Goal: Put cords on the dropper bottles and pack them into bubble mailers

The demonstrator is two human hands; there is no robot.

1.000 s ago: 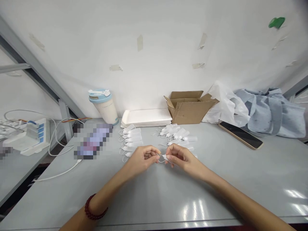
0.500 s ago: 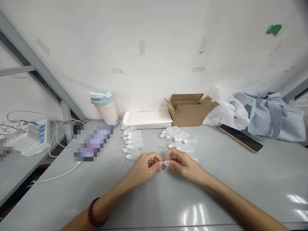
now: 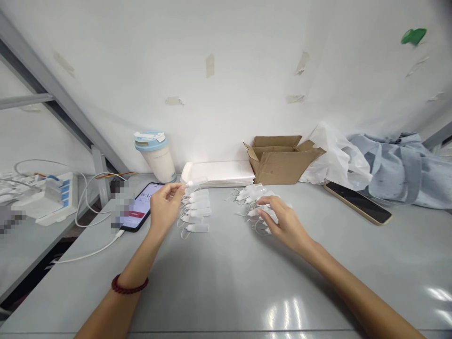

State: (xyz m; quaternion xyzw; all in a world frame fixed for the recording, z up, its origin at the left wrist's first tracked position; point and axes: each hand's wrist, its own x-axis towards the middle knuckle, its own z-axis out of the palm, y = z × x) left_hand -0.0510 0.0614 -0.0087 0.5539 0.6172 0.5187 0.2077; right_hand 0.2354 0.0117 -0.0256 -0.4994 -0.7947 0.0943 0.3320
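"Over the far end of the left row (image 3: 197,205) of small bottles, what does the left hand (image 3: 164,207) have?"

"One clear bottle (image 3: 198,181), pinched by its white tip between thumb and finger. The body sticks out to the right, so its long axis runs across the counter (image 3: 219,282)."

"Resting on the row, or above it?"

"Can't tell. The phone (image 3: 139,207) is just beside that hand, on its left."

"And the right hand (image 3: 285,221)?"

"Thumb and forefinger stand apart at a white-capped bottle (image 3: 253,213) in the right cluster (image 3: 249,192). Whether they touch it, I can't tell."

"Which way does that one lie?"

"Cap to the left, body running right, beneath the fingers, where it's hidden. Roughly side to side, then, and the fingers come at it from the right."

"So the right hand is nearer?"

"Clearly. The two hands are well apart, with bare counter between the row and the cluster."
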